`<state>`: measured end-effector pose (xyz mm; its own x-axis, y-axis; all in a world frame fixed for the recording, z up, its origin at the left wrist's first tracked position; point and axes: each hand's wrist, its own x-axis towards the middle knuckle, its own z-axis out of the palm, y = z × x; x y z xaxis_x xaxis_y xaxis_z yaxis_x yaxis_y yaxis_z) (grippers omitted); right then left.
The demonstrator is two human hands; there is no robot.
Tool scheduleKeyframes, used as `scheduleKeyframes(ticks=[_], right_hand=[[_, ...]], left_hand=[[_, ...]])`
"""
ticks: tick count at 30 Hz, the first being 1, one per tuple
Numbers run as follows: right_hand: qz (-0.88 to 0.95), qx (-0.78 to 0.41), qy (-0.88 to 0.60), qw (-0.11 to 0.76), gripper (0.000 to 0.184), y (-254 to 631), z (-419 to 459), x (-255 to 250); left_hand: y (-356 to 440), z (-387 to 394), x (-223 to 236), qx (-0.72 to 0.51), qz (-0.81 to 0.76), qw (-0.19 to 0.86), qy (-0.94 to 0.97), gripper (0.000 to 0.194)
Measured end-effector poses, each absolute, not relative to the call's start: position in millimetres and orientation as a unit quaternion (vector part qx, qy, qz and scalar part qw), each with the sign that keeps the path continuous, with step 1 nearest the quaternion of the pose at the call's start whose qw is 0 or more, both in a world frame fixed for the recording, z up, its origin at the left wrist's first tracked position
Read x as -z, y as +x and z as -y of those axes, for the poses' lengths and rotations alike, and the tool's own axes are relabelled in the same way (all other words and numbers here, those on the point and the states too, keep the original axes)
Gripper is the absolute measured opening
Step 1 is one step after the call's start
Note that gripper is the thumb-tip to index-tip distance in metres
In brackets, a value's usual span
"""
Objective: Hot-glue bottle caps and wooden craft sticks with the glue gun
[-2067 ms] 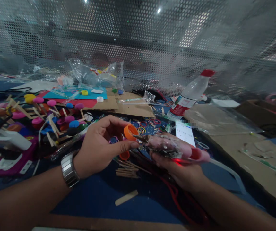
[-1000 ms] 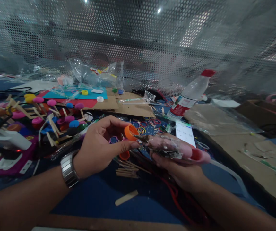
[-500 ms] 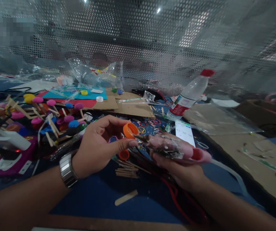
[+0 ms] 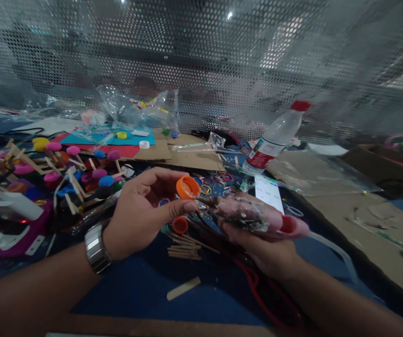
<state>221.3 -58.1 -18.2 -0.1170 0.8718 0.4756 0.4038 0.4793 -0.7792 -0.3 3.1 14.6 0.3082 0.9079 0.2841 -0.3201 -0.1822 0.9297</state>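
Between the thumb and fingers of my left hand is an orange bottle cap, its hollow side turned toward me and to the right. My right hand is wrapped round a pink hot glue gun, smeared with dried glue. The gun's dark nozzle points left, close to the cap's lower rim; whether they touch I cannot tell. A clear glue stick sticks out of the gun's back end. Below the cap, a second orange cap lies on the table near several wooden sticks.
Bottle caps on wooden sticks crowd the left, beside a purple power strip. A clear bottle stands behind a phone. One flat craft stick lies in front. Cardboard lies behind; a box stands right.
The orange cap in my left hand has moved slightly left and up, away from the nozzle, and tipped a little. My right hand and the glue gun have barely moved.
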Motion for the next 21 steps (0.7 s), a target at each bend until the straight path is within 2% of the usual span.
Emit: scheduleKeyframes(ticks=[8,21], right_hand=[[0.715,-0.223,-0.435,0.5,0.026,221.4,56.3,17.3],[0.693,-0.244,-0.465,0.493,0.021,220.6,57.1,14.6]], left_hand=[[-0.2,-3.9,-15.4,-0.525,-0.263,0.572,0.573,0.043],[-1.8,-3.4,-15.6,-0.53,-0.271,0.553,0.583,0.044]])
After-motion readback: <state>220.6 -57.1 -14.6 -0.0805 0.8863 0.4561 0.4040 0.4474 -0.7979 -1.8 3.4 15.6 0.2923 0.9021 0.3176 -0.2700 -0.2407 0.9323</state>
